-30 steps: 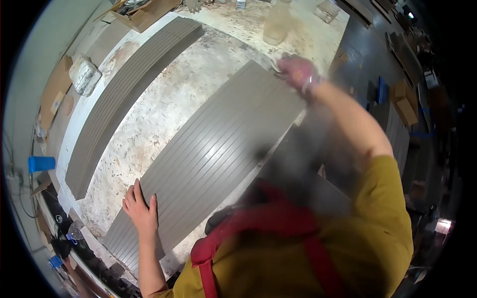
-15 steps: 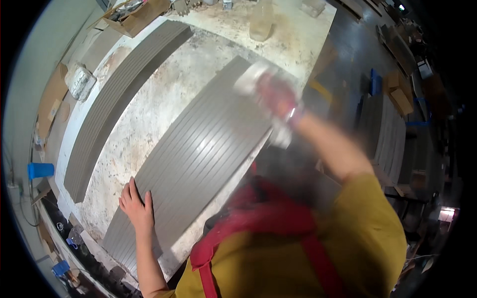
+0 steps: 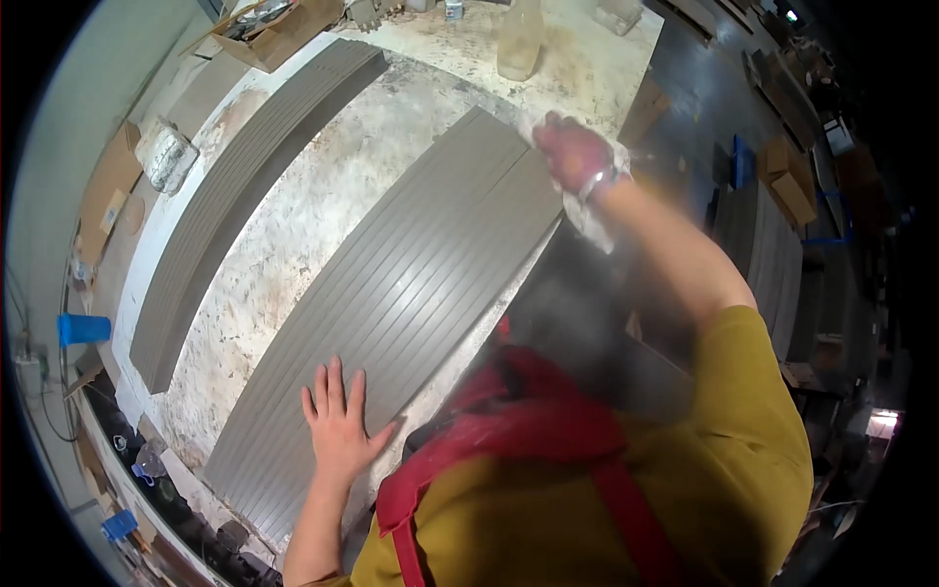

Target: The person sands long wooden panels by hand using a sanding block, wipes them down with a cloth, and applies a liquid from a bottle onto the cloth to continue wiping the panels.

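1. Grey strips [image 3: 391,284] lie edge to edge at the centre of the frame, slanting from lower left to upper middle; laid close like this, they seem meant to present one broad face within my reach.
2. My left hand [image 3: 340,426], bare, presses flat on the strips' lower part, fingers spread and thumb out toward the near edge. The grip is wide apart and clasps nothing; I judge the palm is there to steady the row.
3. My right hand [image 3: 575,157], in what looks like a reddish glove, is at the strips' upper right end, fingers curled. The grip appears clamped on a white cloth [image 3: 599,227], whose loose part shows beneath the wrist; blur hides whether the fingertips touch the strips.
4. Beneath it all, the stained white desk [image 3: 293,235] fills the centre and upper middle of the frame.
5. A second grey stack [image 3: 230,196], bowed by the lens, lies apart at left, perhaps set aside to leave working room.
6. Farther out: a white wrapped lump [image 3: 169,157] and a cardboard box [image 3: 303,34] at upper left, a cloudy bottle [image 3: 518,44] at top centre, and a blue container [image 3: 84,330] at far left.
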Available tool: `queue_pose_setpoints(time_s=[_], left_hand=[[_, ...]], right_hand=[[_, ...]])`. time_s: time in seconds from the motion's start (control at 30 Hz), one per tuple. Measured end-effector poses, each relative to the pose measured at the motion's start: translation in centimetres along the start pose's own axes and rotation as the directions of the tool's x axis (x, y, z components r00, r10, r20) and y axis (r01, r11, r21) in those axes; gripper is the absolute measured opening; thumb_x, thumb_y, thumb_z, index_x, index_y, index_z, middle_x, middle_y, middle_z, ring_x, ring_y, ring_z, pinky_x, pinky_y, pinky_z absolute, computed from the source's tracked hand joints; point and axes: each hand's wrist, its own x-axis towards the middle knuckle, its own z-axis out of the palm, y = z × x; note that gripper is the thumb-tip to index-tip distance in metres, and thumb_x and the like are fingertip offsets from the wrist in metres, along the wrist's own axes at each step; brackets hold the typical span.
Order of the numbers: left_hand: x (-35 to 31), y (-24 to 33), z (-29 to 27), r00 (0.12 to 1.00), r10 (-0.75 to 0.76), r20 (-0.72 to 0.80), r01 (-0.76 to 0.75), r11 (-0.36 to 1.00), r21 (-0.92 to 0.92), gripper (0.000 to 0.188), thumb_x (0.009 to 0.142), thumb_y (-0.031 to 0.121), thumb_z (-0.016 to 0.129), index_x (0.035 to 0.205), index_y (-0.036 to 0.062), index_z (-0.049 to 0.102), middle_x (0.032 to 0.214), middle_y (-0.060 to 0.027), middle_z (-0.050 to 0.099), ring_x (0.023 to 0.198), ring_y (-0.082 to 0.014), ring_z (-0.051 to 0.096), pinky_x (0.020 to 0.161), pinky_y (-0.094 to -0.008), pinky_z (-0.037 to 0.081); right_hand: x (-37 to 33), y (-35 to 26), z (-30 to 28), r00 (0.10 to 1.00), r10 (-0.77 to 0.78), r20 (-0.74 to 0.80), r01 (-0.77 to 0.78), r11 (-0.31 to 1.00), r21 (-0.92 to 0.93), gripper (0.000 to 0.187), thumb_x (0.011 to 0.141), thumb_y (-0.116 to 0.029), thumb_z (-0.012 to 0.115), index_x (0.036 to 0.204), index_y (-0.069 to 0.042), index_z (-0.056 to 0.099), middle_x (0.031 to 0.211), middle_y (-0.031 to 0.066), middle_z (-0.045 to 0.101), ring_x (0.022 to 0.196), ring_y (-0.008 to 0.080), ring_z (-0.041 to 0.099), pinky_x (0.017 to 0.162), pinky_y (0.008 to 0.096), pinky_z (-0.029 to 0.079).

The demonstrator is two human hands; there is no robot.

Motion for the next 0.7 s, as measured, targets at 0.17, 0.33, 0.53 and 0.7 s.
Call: queue_pose_setpoints(time_s=[0.17,0.33,0.53,0.7], left_hand=[[-0.3,0.1,0.0,1.0,-0.018,0.009,0.018,1.0,-0.003,0.081,0.067,0.049,0.071,0.134,0.0095,0.044,0.147,-0.0211,0.026,0.134,-0.041,0.026,0.105,-0.0603,0.018],[0.2,0.2,0.2,1.0,0.0,-0.027,0.0,1.0,-0.006,0.08,0.068,0.048,0.07,0.132,0.0088,0.045,0.147,-0.0208,0.027,0.134,-0.0409,0.025,0.105,-0.06,0.017],[0.7,0.2,-0.2,1.0,-0.006,-0.024,0.006,1.0,-0.004,0.08,0.066,0.046,0.071,0.131,0.0082,0.046,0.147,-0.0211,0.026,0.134,-0.0409,0.025,0.106,-0.059,0.017],[-0.1,0.2,0.2,1.0,-0.015,-0.012,0.015,1.0,0.001,0.082,0.065,0.045,0.072,0.133,0.0081,0.044,0.148,-0.0211,0.025,0.135,-0.0409,0.024,0.106,-0.0592,0.016]], right_hand=[[-0.3,-1.0,-0.6,0.979,-0.205,-0.009,0.203,0.972,-0.116,0.02,0.08,-0.011,0.05,0.099,-0.009,0.054,0.101,0.0139,0.057,0.092,0.033,0.057,0.074,0.0436,0.048],[-3.0,-3.1,1.9,0.97,-0.225,0.09,0.235,0.964,-0.124,0.029,0.08,-0.009,0.049,0.109,-0.012,0.056,0.097,0.0117,0.058,0.097,0.0294,0.057,0.076,0.0409,0.048],[-1.1,6.9,-3.4,0.993,0.076,0.093,-0.067,0.993,-0.093,0.029,0.077,-0.012,0.053,0.104,-0.005,0.061,0.098,0.0157,0.061,0.086,0.0328,0.059,0.074,0.0403,0.05],[-8.4,-3.1,3.5,0.975,-0.211,-0.07,0.182,0.571,0.801,0.037,0.084,-0.025,0.05,0.116,-0.006,0.056,0.112,0.0155,0.056,0.106,0.0296,0.054,0.09,0.0369,0.045]])
